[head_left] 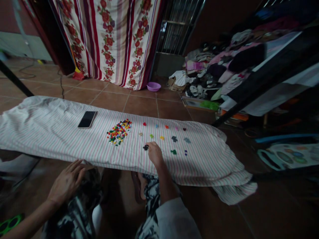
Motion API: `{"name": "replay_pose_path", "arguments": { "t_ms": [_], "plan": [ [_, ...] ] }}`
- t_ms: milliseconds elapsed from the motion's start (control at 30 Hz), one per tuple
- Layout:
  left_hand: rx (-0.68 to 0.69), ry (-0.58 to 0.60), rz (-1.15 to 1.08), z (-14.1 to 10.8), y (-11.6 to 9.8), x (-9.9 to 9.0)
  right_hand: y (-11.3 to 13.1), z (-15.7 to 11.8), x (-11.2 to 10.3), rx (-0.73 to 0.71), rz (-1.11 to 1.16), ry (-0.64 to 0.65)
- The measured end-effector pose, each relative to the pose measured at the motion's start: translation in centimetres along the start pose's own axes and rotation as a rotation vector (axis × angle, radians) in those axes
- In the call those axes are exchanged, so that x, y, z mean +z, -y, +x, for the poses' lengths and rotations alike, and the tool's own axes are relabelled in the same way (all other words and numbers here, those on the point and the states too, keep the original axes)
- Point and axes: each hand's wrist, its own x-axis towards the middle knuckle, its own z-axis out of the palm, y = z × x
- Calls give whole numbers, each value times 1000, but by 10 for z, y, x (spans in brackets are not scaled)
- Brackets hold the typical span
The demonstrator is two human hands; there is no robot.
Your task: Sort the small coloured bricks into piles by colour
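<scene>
Far left, at the near edge of the striped cloth (45, 129): left hand (66, 182), open, fingers spread, holding nothing; next along, 1 black smartphone (87, 119), flat on the cloth, well apart from both hands; then 1 heap of small multicoloured bricks (119, 132), its long axis slanting across the cloth, nearer the right hand than the left; just left of the right hand's fingertips, 1 small black cluster (146, 147), the closest thing to either hand, its long axis too small to tell; right hand (154, 154), fingers curled, fingertips down on the cloth, any hold on a piece impossible to tell; ahead of it and spreading rightward, about 12 more small single-colour clusters (174, 138) in loose rows, well apart from the heap; far right, 1 pile of clothes (206, 66) on the floor beyond the cloth
</scene>
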Motion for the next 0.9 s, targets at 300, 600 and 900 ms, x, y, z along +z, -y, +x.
{"name": "replay_pose_path", "arguments": {
  "t_ms": [300,600,900],
  "plan": [
    [-33,19,18,7,-14,-4,3,2,0,25,64,49],
    [-58,46,22,7,-20,-10,17,14,-13,31,-52,247],
    [-69,129,29,7,-20,-7,16,19,-18,123,-41,238]
  ]
}}
